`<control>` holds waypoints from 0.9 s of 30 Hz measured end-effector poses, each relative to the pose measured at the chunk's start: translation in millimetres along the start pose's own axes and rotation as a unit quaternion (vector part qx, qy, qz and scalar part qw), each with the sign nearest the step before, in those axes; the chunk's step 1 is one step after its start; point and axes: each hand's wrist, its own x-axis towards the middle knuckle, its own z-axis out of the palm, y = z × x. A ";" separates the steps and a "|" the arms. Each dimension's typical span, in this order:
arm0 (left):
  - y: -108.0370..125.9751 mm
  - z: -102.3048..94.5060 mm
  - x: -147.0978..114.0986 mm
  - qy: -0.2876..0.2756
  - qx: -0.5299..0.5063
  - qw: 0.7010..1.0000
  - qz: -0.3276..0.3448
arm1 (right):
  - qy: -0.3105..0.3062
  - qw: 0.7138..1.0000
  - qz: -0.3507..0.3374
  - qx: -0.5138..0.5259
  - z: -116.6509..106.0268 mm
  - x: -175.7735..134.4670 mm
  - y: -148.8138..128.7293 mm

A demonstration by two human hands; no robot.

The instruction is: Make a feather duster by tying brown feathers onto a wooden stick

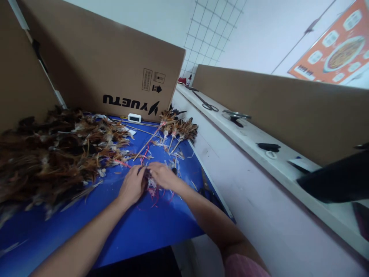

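My left hand (133, 185) and my right hand (163, 176) meet over the blue tabletop (161, 227), fingers curled in close to each other. Something dark shows between them, but the fingers cover most of it and I cannot make out what it is. Just below the fingers lies a whitish tangle (152, 185) with loose pink string (155, 202). Past my hands, a thin stick (145, 145) slants up to a feather bundle bound with pink. Several small brown feather bundles (187, 130) sit beside it at the table's right edge.
A large heap of brown feathers (57, 154) spreads over the left side. Behind it stand a cardboard box panel (121, 65) and a small white digital device (134, 118). On the white ledge (248, 142) at right lie scissors (210, 107) and a black object (268, 147).
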 end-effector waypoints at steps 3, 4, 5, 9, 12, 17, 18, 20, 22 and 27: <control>5.4 -1.3 -1.7 -0.051 0.001 0.998 0.041 | 0.034 0.992 0.115 -0.035 -14.9 36.0 27.7; 6.4 -1.7 -2.2 -0.066 0.001 0.996 0.056 | 0.038 0.990 0.130 -0.040 -17.6 50.0 37.6; 7.0 -2.2 -2.7 -0.076 0.000 0.995 0.070 | 0.039 0.988 0.143 -0.045 -18.8 63.3 46.5; 6.5 -5.6 -4.5 -0.092 -0.030 0.988 0.116 | 0.035 0.981 0.182 -0.059 -8.0 93.9 60.9; 7.2 -8.9 -4.0 -0.095 -0.056 0.984 0.140 | 0.027 0.983 0.169 -0.065 10.8 84.8 47.4; 10.1 -8.7 -0.7 -0.080 -0.086 0.983 0.138 | -0.004 1.000 0.014 0.011 22.1 34.4 24.9; 10.3 -8.0 -0.2 -0.068 -0.081 0.986 0.130 | 0.015 0.999 0.006 0.032 17.2 25.1 28.0; 10.2 -7.3 0.9 -0.031 -0.062 0.992 0.106 | 0.073 0.994 0.077 0.020 1.4 11.2 44.2; 10.5 -8.0 1.8 0.005 -0.040 0.996 0.085 | 0.113 0.965 0.233 -0.045 -16.5 2.7 69.1; 12.6 -11.6 4.0 0.021 -0.007 0.997 0.069 | 0.074 0.930 0.352 -0.072 -23.3 -6.4 107.6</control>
